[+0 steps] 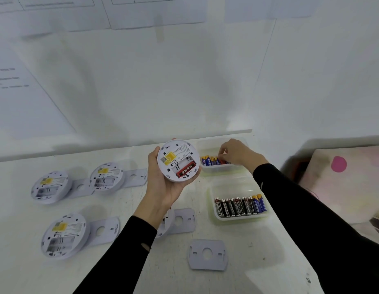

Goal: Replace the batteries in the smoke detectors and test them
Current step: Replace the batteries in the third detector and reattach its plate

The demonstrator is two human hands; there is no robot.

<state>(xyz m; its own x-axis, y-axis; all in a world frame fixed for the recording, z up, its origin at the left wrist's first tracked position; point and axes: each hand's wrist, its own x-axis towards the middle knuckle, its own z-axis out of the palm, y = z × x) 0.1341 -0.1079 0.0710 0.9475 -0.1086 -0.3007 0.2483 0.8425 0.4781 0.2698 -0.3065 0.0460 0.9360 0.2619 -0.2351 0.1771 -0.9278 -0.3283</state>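
My left hand (163, 185) holds a round white smoke detector (178, 160) back side up, above the white table (142, 272). One red battery sits in its open battery bay, and the slot beside it looks bare. My right hand (237, 153) reaches into the far clear tray (207, 145), fingertips pinching at the row of blue and red batteries (212, 161). Whether a battery is gripped is hidden by the fingers. A nearer clear tray (237, 185) holds a row of dark batteries (239, 205).
Three more detectors lie back side up at the left (49, 186), (107, 177), (64, 235), each beside a mounting plate. A fourth is partly hidden under my left forearm (166, 227). A loose mounting plate (207, 254) lies near the front. A patterned cushion (343, 179) sits at the right.
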